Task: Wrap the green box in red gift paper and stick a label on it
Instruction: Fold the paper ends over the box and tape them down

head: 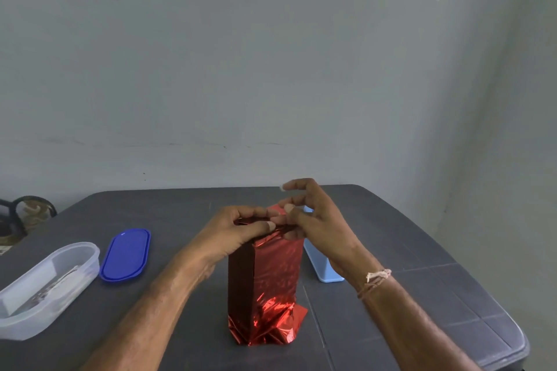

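Observation:
A tall box wrapped in shiny red gift paper (266, 277) stands upright in the middle of the dark grey table (407, 265). No green shows; the paper covers every visible side. Loose crumpled paper flares out at its base. My left hand (241, 227) grips the top end of the wrapping, thumb pressed along the fold. My right hand (310, 214) pinches a red paper flap at the top between thumb and a finger, the other fingers raised. No label is visible.
A clear oval plastic container (45, 286) lies at the left, its blue lid (126, 254) beside it. A light blue box (324, 265) sits behind my right wrist. The table's right edge (518, 343) is close. A bag (27, 214) is at far left.

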Tool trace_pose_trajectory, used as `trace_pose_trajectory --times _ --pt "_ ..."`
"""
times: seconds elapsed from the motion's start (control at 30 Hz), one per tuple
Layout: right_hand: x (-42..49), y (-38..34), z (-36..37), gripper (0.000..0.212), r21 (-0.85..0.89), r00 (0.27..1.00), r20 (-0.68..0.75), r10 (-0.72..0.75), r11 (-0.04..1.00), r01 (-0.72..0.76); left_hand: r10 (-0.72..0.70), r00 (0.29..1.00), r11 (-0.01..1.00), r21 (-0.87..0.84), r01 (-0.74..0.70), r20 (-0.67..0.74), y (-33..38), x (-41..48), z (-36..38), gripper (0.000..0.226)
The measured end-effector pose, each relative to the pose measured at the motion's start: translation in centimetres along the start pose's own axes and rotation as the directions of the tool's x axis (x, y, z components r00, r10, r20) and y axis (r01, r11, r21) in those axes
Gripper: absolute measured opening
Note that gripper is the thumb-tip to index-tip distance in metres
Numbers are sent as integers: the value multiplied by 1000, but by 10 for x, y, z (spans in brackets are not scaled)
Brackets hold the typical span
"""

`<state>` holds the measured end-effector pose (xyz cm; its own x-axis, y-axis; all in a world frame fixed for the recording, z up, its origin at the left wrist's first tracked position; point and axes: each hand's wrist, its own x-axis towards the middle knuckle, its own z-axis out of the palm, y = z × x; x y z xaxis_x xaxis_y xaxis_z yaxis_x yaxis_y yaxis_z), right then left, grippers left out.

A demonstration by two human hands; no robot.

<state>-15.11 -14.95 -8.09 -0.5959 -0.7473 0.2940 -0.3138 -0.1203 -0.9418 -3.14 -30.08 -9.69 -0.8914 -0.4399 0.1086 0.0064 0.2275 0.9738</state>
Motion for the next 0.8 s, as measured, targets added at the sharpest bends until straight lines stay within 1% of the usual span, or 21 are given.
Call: trace_pose_trajectory --times 0.07,0.1,0.17,0.23,0.4,0.5,0.57,0.73,0.8 --pt "1 0 0 27 4 1000 17 16 1000 -16 17 1000 998 -56 -17 0 1 -2 0 22" --pt "2 0 0 24 15 999 25 28 999 -29 39 999 995 -92 -42 -33 1 -2 1 21" --pt "2 -1 -1 19 27 998 35 44 999 -45 112 979 987 -97 -130 -172 2 2 0 19" --pt "4 -2 -1 17 28 998 40 50 998 -51 189 950 976 -61 -211 -250 6 7 -1 18" --pt "4 -2 1 16 7 998 34 52 999 -52 235 936 971 22 -238 -262 12 14 2 13" --pt "2 -3 2 15 -12 999 29 43 999 -43 256 931 966 98 -238 -262 5 16 3 9" --pt "2 -4 2 15 -24 999 21 47 999 -46 291 912 954 162 -253 -289 1 17 4 6" --pt "3 -4 2 14 -36 997 21 80 996 -79 428 831 886 346 -309 -355 -2 17 10 7" --pt "3 -5 1 14 -55 995 33 90 995 -88 516 779 819 469 -329 -355 -2 14 12 8"
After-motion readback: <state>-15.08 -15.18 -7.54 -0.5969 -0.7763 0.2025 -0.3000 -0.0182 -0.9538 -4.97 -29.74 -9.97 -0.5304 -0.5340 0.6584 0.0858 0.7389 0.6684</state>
